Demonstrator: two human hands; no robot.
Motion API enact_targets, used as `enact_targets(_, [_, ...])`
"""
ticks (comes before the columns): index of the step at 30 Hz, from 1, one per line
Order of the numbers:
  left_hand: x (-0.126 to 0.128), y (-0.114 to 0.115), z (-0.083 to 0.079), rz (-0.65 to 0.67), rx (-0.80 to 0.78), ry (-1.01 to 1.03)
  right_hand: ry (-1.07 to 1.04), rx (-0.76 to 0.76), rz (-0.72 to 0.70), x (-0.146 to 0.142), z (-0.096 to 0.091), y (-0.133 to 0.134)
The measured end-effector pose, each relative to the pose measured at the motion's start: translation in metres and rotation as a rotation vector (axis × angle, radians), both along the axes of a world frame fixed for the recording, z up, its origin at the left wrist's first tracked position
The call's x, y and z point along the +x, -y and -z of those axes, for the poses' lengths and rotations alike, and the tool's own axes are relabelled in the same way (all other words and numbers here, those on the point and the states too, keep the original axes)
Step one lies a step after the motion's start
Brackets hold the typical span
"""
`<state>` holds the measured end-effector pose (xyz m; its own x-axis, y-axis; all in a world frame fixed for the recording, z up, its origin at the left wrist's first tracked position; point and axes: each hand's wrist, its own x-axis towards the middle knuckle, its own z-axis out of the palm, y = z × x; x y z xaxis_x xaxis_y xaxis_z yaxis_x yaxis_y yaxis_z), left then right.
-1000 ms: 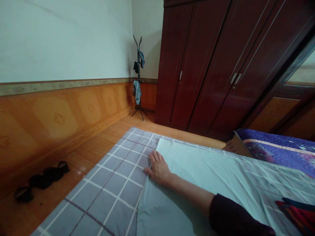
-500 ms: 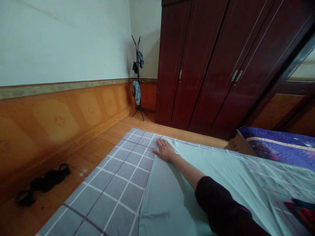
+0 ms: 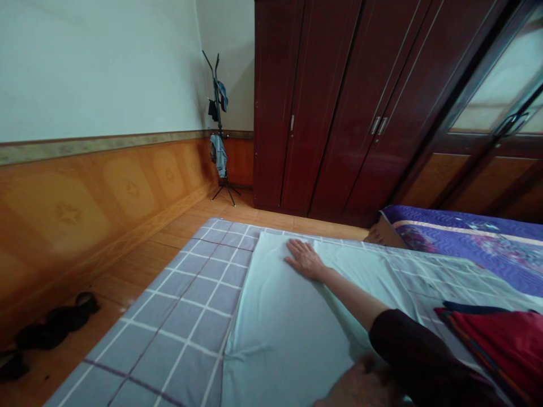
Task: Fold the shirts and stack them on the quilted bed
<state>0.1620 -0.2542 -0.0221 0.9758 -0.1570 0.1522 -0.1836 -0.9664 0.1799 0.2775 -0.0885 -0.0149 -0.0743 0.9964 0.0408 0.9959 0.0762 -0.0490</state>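
Note:
A pale green cloth (image 3: pixel 280 316) lies spread over the grey-and-white checked bed cover (image 3: pixel 182 305), with a few creases along its left side and on its right part. My right hand (image 3: pixel 304 259) rests palm down on the cloth near its far edge, fingers stretched out and thumb apart. The arm in a dark sleeve reaches in from the lower right. At the bottom edge my left hand (image 3: pixel 356 385) is partly in view, blurred, over the near part of the cloth. Its fingers are partly hidden beside the right sleeve.
Folded clothes (image 3: pixel 500 339), red and dark blue, are stacked at the right. Beyond the bed stand a dark red wardrobe (image 3: pixel 322 113) and a coat rack (image 3: pixel 219 118). A purple floral quilt (image 3: pixel 462 232) lies at the far right. Dark shoes (image 3: pixel 55 328) sit on the floor at left.
My right hand has moved right across the cloth, away from its left edge. The cloth's far left corner now lies flat near the bed edge. My left hand has entered at the bottom.

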Motion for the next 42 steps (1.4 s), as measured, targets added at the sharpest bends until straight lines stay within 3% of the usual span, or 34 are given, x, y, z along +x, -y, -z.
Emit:
enact_targets(3, [0.002,-0.002,0.007,-0.014,-0.070,0.045,0.042,0.029,0.216,0.046,-0.008,0.007])
enact_targets(5, [-0.007,0.001,0.002,0.001,-0.136,0.048,0.067,0.044,0.304,0.066,-0.014,0.026])
enact_targets(9, [-0.025,0.005,-0.015,-0.027,-0.263,0.023,0.096,0.065,0.393,0.073,-0.028,0.102])
enact_targets(12, [-0.025,0.008,-0.017,-0.040,-0.284,0.002,0.075,0.079,0.284,0.055,-0.034,0.187])
enact_targets(15, [-0.021,0.011,-0.009,-0.062,-0.297,0.055,-0.026,0.208,0.035,0.024,-0.034,0.279])
enact_targets(18, [-0.019,0.012,-0.009,-0.141,-0.329,0.129,-0.041,0.237,-0.044,-0.008,-0.033,0.356])
enact_targets(22, [-0.030,0.012,-0.041,-0.243,-0.344,0.107,0.012,0.168,-0.142,-0.031,-0.044,0.419])
enact_targets(26, [-0.066,0.013,-0.089,-0.130,-0.237,-0.059,0.104,0.098,-0.293,-0.032,-0.044,0.444])
enact_targets(28, [-0.096,0.016,-0.105,-0.145,-0.187,-0.137,0.147,0.153,-0.327,-0.029,-0.030,0.449])
enact_targets(30, [-0.132,0.022,-0.109,-0.202,-0.153,-0.218,0.160,0.236,-0.354,-0.026,-0.009,0.453])
enact_targets(33, [-0.190,0.037,-0.096,-0.341,-0.127,-0.339,0.142,0.354,-0.372,-0.023,0.021,0.455])
enact_targets(36, [-0.241,0.059,-0.069,-0.432,-0.128,-0.412,0.128,0.395,-0.398,-0.022,0.035,0.455])
enact_targets(39, [-0.274,0.081,-0.046,-0.567,-0.076,-0.404,0.069,0.413,-0.449,-0.021,0.030,0.451])
enact_targets(42, [-0.290,0.089,-0.035,-0.625,-0.029,-0.335,-0.073,0.387,-0.416,-0.024,0.010,0.443])
